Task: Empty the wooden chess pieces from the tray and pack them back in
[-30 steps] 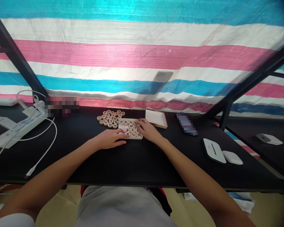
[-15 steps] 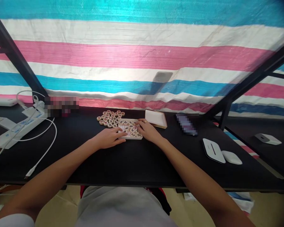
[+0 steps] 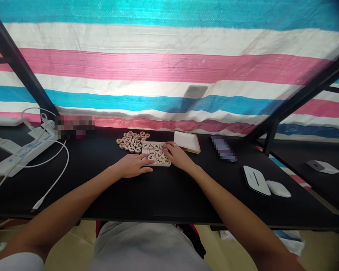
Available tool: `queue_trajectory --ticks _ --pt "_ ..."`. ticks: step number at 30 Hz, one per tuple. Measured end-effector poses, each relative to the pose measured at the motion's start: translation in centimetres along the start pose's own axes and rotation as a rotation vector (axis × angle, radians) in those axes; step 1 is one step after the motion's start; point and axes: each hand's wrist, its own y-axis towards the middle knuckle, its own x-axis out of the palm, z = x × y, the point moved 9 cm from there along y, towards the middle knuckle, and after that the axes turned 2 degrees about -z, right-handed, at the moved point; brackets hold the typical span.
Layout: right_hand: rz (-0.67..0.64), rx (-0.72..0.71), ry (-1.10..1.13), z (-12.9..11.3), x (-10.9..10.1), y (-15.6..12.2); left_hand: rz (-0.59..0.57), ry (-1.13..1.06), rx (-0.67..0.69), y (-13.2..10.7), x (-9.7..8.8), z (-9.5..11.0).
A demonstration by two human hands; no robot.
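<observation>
Presumably steadying the box [image 3: 164,165], the left grip [image 3: 132,165] lies loosely spread — the right grip [image 3: 178,155] curls over pieces [image 3: 158,155], closure unclear.

One head-worn camera looks forward and down across the nearby desk [image 3: 158,199] toward a striped sheet [image 3: 169,67]

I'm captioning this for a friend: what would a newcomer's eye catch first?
The blue, white and pink striped sheet fills the view behind the black desk. At the desk's middle, the left hand and right hand are at either end of a shallow white box of round pieces, more pieces clustered to its left.
</observation>
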Motion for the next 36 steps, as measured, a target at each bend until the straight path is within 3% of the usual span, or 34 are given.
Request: queue_trajectory --ticks 21,36 --pt "0.024 -0.014 0.008 0.0 -0.1 0.0 0.072 -0.026 -0.007 -0.2 -0.7 -0.4" --pt "0.030 -0.021 -0.001 0.0 -0.1 0.0 0.191 0.117 -0.015 -0.8 -2.5 0.0"
